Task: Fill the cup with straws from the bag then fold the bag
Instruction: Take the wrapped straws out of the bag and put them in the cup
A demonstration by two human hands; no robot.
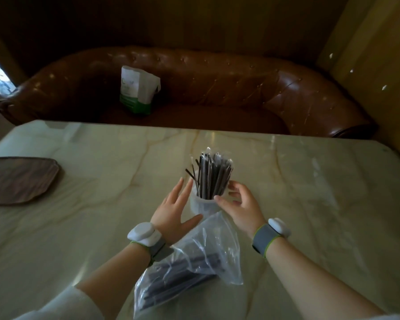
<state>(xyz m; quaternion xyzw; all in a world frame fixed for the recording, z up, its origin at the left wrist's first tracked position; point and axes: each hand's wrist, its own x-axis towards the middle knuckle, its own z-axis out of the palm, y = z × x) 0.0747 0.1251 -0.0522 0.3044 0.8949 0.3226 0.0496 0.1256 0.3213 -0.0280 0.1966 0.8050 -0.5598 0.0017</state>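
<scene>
We see the cup (200, 204) upright on the tabletop (79, 227), packed with dark straws (211, 176); our left hand (174, 210) sits just left of the cup, fingers spread and gripping nothing; our right hand (240, 204) curls loosely at the cup's right, fingertips at its rim; the bag (194, 262) lies just nearer than the cup, some straws inside; a tray (19, 179) rests far left of the cup.

Legible text: none for you to log. The pouch (138, 90) on the sofa (217, 88) bears print too blurred to read.
</scene>
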